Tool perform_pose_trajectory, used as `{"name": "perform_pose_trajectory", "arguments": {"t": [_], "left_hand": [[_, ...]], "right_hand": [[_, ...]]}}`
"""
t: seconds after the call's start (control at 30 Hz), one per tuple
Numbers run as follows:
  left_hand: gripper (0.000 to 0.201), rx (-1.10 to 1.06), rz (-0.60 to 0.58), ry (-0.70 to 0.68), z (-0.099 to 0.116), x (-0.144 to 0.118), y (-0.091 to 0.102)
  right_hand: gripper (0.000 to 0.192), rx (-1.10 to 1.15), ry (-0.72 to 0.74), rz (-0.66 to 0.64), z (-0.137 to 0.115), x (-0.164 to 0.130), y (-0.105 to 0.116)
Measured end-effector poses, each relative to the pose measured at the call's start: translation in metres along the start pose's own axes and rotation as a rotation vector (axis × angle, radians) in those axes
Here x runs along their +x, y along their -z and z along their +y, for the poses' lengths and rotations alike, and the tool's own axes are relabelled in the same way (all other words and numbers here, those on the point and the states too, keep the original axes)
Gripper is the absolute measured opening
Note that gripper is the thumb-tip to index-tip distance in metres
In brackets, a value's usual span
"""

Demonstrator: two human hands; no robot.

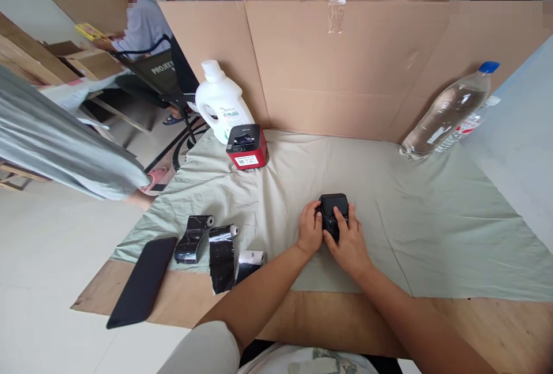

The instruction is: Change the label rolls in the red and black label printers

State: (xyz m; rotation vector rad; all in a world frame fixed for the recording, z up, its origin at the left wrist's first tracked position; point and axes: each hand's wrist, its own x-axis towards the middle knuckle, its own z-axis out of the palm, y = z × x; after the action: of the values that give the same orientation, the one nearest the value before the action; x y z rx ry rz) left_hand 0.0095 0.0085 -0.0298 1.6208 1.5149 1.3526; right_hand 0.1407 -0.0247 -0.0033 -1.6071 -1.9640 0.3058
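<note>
A small black box-shaped device (334, 206) rests on the pale green cloth (415, 212) near the table's middle. My left hand (309, 229) grips its left side. My right hand (348, 241) lies over its front, fingers pressed on the top. Both hands hold it down against the cloth; its lower front is hidden under my fingers.
A red and black label printer (246, 146) and a white jug (221, 102) stand at the back left. Three partly unrolled black rolls (221, 250) and a black phone (143, 289) lie at the front left. Plastic bottles (449, 112) lean against the cardboard wall (345, 63). A seated person (138, 22) is behind.
</note>
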Motion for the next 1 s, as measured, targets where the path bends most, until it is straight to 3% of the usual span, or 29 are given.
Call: {"name": "perform_pose_trajectory", "arguments": {"t": [0.2,0.43,0.57,0.67,0.73,0.9,1.0], "left_hand": [[0.037,0.006,-0.04,-0.005,-0.002,-0.001,-0.001],[0.037,-0.024,-0.054,0.004,0.003,0.001,0.0],[0.039,-0.05,-0.075,0.076,0.002,0.004,0.001],[0.046,-0.058,-0.104,0.16,-0.002,0.01,0.003],[0.05,-0.094,-0.173,0.222,-0.004,0.017,0.007],[0.062,-0.268,-0.488,0.463,-0.002,0.036,0.021],[0.064,-0.34,-0.506,0.515,0.005,0.042,0.026]], "right_hand": [[0.044,0.139,-0.045,0.021,0.008,-0.004,0.009],[0.038,0.133,-0.044,0.043,0.009,-0.004,0.012],[0.038,0.183,-0.119,0.138,0.017,0.015,0.003],[0.049,0.245,-0.085,0.168,0.025,0.024,-0.01],[0.056,0.267,-0.056,0.165,0.03,0.025,-0.017],[0.064,0.285,-0.066,0.142,0.035,0.021,-0.024],[0.066,0.285,-0.073,0.154,0.035,0.021,-0.024]]}}
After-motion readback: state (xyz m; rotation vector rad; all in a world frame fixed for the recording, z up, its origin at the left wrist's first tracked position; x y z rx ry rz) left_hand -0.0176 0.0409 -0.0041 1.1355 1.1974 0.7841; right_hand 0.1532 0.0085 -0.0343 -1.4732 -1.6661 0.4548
